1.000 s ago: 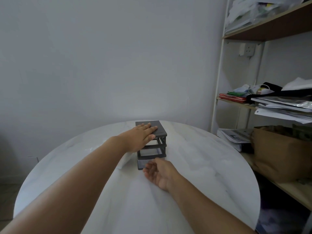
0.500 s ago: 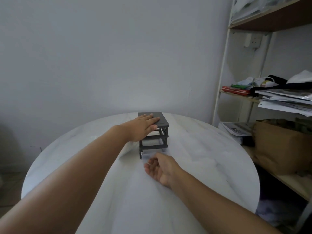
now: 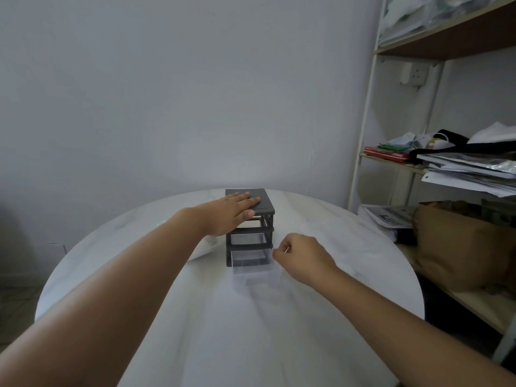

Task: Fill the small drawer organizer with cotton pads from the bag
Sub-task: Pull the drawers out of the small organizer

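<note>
A small dark grey drawer organizer (image 3: 266,208) stands at the middle of the round white table (image 3: 251,339). My left hand (image 3: 231,212) lies flat on its top, fingers straight. The clear bottom drawer (image 3: 252,273) is pulled out toward me. My right hand (image 3: 303,256) sits at the drawer's right side, fingers curled, thumb and forefinger pinching its upper right edge. A white bag (image 3: 206,247) lies left of the organizer, mostly hidden behind my left forearm. No cotton pads show in the drawer.
A shelf unit (image 3: 391,163) stands to the right of the table, holding papers, folded items and a brown paper bag (image 3: 458,247). A plain wall (image 3: 195,93) rises behind the table.
My right hand turned from palm-up in front of the organizer to a curled pinch at the right side, and the clear bottom drawer slid out toward me. The left hand stayed on top.
</note>
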